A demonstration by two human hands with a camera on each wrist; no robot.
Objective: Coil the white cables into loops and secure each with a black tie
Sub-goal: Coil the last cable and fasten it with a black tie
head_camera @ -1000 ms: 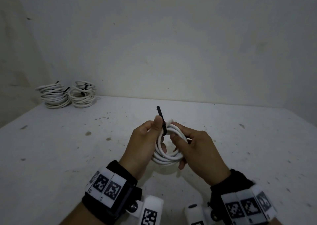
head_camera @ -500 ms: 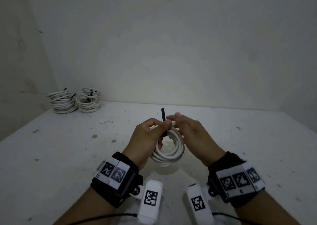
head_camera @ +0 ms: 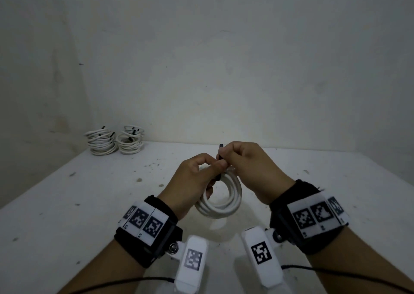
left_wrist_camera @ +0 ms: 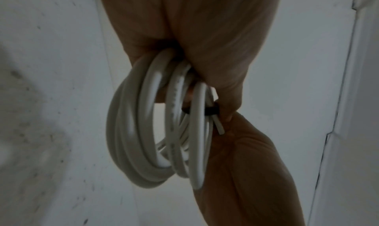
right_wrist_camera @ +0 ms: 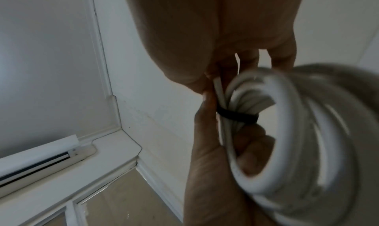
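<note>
— While your left hand (head_camera: 195, 177) curls around the white cable coil (head_camera: 224, 202), where does the coil sit?
— You hold it above the white table (head_camera: 89, 204), nearer you than the two stacks of tied coils (head_camera: 114, 140) at the table's far left corner.
— And your right hand (head_camera: 248, 166)?
— Its fingertips are pinched together on the black tie (head_camera: 220, 151), whose tip pokes up above the coil. From the wrist views, that tie already bands the strands, one cut cable end (left_wrist_camera: 218, 125) sticking out beside it.
</note>
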